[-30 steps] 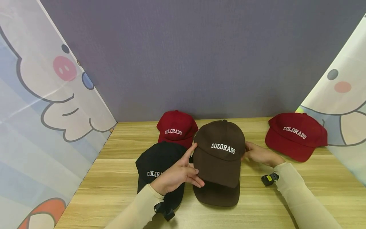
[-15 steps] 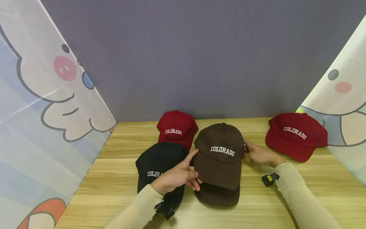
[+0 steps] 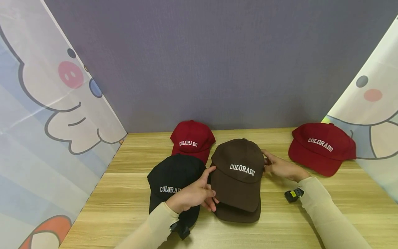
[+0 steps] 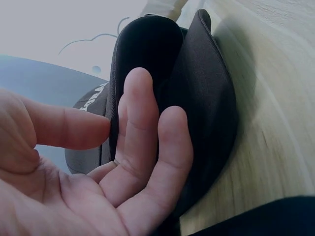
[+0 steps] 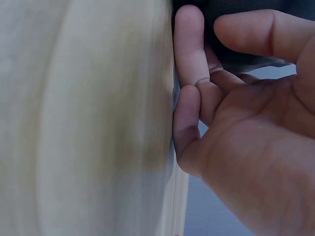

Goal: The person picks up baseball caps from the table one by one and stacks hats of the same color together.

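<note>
A brown "COLORADO" cap [image 3: 237, 173] sits on top of a second brown cap [image 3: 236, 215], whose brim shows just below it. My left hand [image 3: 211, 186] grips the upper cap's left side, thumb on the crown and fingers under the brim. In the left wrist view the fingers [image 4: 142, 132] curl against the brown cap [image 4: 197, 98] and the thumb lies opposite them. My right hand [image 3: 266, 160] holds the cap's right rear edge. The right wrist view shows its fingers [image 5: 189, 49] and thumb pinching dark fabric [image 5: 246, 10].
A black cap [image 3: 172, 180] lies under my left forearm, with a red cap [image 3: 192, 140] behind it. Another red cap [image 3: 321, 147] rests at the far right. The wooden table [image 3: 311, 221] is closed in by a grey back wall and cartoon-printed side sheets.
The upper brown cap has come down and slightly forward onto the lower brown cap, so less of the lower brim shows. Both hands moved down with it.
</note>
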